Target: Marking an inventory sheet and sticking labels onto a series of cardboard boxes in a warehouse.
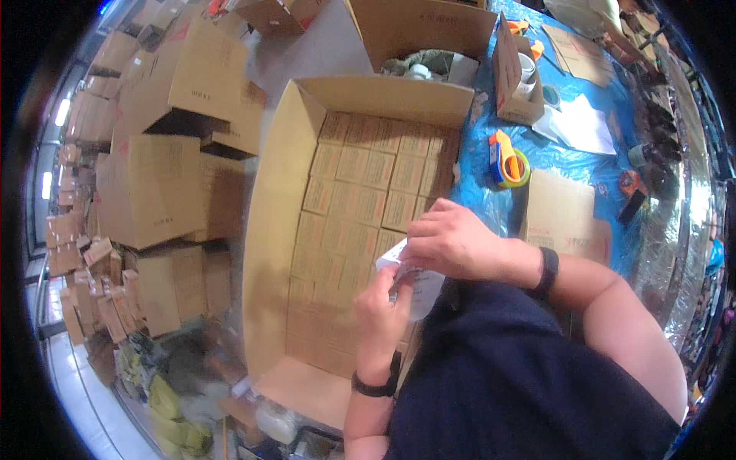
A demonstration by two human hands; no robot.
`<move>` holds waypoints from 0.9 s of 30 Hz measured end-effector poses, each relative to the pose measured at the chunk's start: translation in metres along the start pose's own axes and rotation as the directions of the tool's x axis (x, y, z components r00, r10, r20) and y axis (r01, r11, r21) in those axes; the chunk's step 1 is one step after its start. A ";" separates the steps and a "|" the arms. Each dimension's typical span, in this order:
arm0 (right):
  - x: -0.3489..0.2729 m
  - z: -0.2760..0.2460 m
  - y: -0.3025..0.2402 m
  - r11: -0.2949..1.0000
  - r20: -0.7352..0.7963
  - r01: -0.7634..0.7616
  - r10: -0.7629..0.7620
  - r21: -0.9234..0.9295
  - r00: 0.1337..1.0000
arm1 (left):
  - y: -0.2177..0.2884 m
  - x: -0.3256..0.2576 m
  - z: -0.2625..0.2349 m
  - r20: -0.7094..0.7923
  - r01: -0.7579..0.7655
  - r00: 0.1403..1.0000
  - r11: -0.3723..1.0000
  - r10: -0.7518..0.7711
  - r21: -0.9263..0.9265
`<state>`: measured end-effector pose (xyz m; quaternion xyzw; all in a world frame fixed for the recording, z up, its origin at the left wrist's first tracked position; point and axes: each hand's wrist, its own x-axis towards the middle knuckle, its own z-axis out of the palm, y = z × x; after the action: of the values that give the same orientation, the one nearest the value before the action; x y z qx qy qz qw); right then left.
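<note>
A white printed paper (426, 294), which looks like a strip or sheet of labels, is pinched in both my hands. My left hand (379, 313) is closed on its left edge, thumb and fingers together. Just above and to the right, my right hand (454, 241) grips the paper's upper part with bent fingers. Under my hands stands a large open carton (274, 230). Rows of small brown boxes (349, 201) lie packed inside it. My hands hide some of the boxes at the carton's right side.
Right of the carton, a blue plastic-covered table (479, 142) holds an orange tape dispenser (506, 159), loose white papers (580, 126), a small open box (515, 100) with rolls and a closed carton (560, 211). Stacked cartons (161, 184) stand at the left. Another open carton (422, 31) is beyond.
</note>
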<state>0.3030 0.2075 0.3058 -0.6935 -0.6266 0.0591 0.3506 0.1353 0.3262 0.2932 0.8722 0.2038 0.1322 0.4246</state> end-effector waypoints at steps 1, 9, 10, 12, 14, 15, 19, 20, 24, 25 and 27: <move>0.000 -0.007 0.013 0.999 -0.010 -0.019 0.019 0.026 1.000 | 0.007 0.015 0.003 0.045 0.015 0.999 1.000 -0.016 0.021; 0.009 -0.048 0.133 0.956 -0.040 -0.179 0.193 0.232 0.980 | 0.027 0.141 0.051 0.200 0.032 0.979 0.998 -0.042 0.055; 0.011 -0.053 0.148 0.934 -0.048 -0.208 0.231 0.290 0.972 | 0.032 0.158 0.056 0.201 0.035 0.978 0.997 -0.049 0.073; 0.014 -0.060 0.172 0.922 -0.057 -0.229 0.259 0.311 0.964 | 0.034 0.184 0.069 0.210 0.042 0.976 0.995 -0.060 0.088; 0.021 -0.062 0.188 0.957 -0.099 -0.199 0.224 0.210 0.970 | 0.029 0.203 0.079 0.218 0.112 0.969 0.993 -0.115 0.024; 0.025 -0.063 0.195 0.960 -0.060 -0.227 0.239 0.167 0.969 | 0.030 0.210 0.084 0.226 0.187 0.957 0.982 -0.184 0.007; 0.033 -0.064 0.229 0.900 -0.022 -0.272 0.297 0.340 0.955 | 0.023 0.235 0.098 0.214 0.279 0.939 0.960 -0.268 -0.021; 0.035 -0.063 0.238 0.896 -0.013 -0.272 0.295 0.351 0.956 | 0.022 0.240 0.100 0.233 0.271 0.937 0.962 -0.259 -0.021; 0.040 -0.056 0.263 0.806 0.041 -0.307 0.332 0.506 0.942 | 0.014 0.261 0.106 0.280 0.204 0.940 0.979 -0.197 0.004; 0.040 -0.054 0.268 0.812 0.033 -0.321 0.350 0.487 0.936 | 0.013 0.264 0.106 0.276 0.211 0.939 0.978 -0.206 0.012; 0.037 -0.060 0.287 0.793 -0.116 -0.358 0.467 0.493 0.876 | 0.010 0.274 0.101 0.244 0.304 0.928 0.950 -0.280 -0.066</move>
<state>0.5799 0.2248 0.2029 -0.7138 -0.3819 0.1987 0.5525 0.4202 0.3796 0.2560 0.8185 0.2734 -0.0251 0.5047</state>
